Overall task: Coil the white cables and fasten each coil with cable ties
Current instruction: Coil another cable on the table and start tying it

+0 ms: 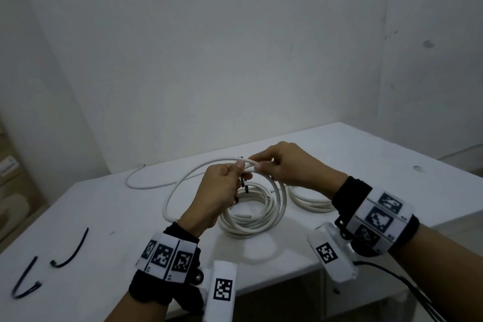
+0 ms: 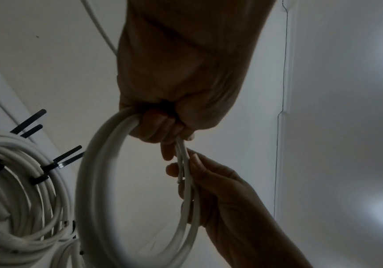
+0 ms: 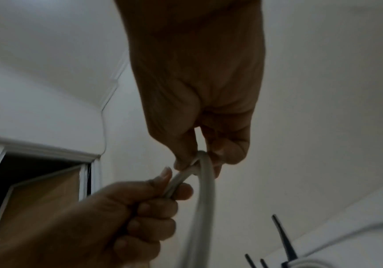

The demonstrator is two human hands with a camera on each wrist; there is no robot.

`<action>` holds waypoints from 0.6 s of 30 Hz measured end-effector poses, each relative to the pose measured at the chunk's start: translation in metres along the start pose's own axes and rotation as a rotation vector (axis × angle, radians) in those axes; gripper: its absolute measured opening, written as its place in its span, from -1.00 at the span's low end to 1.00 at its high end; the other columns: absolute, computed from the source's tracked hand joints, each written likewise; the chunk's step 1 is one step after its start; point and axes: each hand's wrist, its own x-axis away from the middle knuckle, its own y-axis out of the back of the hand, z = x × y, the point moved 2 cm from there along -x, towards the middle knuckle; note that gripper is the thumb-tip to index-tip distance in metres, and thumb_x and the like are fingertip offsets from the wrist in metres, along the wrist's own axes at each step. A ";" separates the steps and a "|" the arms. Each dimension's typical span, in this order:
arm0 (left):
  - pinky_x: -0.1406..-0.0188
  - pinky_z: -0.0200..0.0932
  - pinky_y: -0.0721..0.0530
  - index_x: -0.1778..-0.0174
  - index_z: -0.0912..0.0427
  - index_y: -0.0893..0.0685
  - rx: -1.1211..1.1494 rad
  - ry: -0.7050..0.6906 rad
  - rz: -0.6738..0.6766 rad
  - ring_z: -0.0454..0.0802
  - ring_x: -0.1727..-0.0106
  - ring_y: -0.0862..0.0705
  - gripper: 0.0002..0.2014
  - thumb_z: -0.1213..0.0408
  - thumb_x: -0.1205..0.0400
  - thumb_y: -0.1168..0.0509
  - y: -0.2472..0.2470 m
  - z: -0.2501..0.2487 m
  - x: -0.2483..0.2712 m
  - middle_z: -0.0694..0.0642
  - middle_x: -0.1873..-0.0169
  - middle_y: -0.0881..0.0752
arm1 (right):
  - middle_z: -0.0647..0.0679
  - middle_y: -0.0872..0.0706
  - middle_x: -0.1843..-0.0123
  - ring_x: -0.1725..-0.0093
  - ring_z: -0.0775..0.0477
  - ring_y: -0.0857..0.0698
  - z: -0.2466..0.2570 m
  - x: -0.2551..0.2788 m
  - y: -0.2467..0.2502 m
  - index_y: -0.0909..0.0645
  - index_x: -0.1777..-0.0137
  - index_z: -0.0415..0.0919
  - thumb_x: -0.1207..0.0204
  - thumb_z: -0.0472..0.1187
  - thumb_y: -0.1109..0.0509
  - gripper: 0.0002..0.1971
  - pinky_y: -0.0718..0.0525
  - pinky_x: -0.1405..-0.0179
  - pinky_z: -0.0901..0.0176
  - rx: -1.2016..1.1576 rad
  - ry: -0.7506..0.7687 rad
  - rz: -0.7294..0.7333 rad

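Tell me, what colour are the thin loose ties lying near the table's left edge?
Black; the loose plastic cable ties show best in the head view.

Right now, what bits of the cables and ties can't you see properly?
- Head view: the right wrist hides part of the coil on the right.
- Head view: the left hand covers part of the tied coil on the table.
- Left wrist view: the picture's edge cuts off that coil.
- Right wrist view: the black ties are blurred and cut off at the bottom.

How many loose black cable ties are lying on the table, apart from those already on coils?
2: one cable tie near the table's left front, the other cable tie nearer the left edge. Others may be hidden.
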 end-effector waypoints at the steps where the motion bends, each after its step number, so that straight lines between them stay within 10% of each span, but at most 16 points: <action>1: 0.70 -0.38 -0.30 0.25 0.21 -0.71 0.004 0.001 -0.009 -0.23 0.66 -0.32 -0.63 0.15 -0.76 -0.14 -0.001 0.001 0.000 -0.13 0.71 -0.49 | 0.04 -0.76 0.18 0.29 0.19 -0.61 0.000 0.000 -0.002 -0.74 -0.20 -0.02 -0.59 -0.08 -0.35 -0.76 -0.53 0.28 0.33 0.091 0.034 0.031; 11: 0.58 -0.23 -0.39 0.22 0.28 -0.68 0.131 0.039 -0.095 -0.10 0.59 -0.37 -0.62 0.13 -0.77 -0.13 -0.004 0.007 -0.007 -0.02 0.64 -0.43 | -0.14 -0.69 0.11 0.09 -0.22 -0.62 -0.007 -0.010 -0.019 -0.63 -0.19 -0.18 -0.66 -0.15 -0.20 -0.76 -0.46 0.22 0.05 0.466 0.199 -0.146; 14: 0.18 -0.04 -0.61 0.05 0.18 -0.68 0.038 -0.086 -0.228 0.00 0.26 -0.59 -0.74 0.15 -0.76 -0.13 -0.004 -0.003 0.005 -0.02 0.35 -0.63 | -0.18 -0.71 0.08 0.10 -0.25 -0.64 -0.008 -0.018 -0.018 -0.64 -0.22 -0.20 -0.66 -0.19 -0.21 -0.75 -0.49 0.22 0.04 0.453 0.240 -0.216; 18: -0.22 -0.28 -0.55 -0.26 -0.01 -0.56 -0.029 -0.266 -0.396 -0.22 -0.21 -0.60 -0.77 0.20 -0.69 -0.27 -0.004 -0.022 0.038 -0.16 -0.14 -0.63 | -0.19 -0.72 0.12 0.15 -0.25 -0.65 -0.013 -0.034 -0.009 -0.67 -0.12 -0.26 -0.63 -0.26 -0.23 -0.79 -0.45 0.28 0.09 0.453 0.242 -0.276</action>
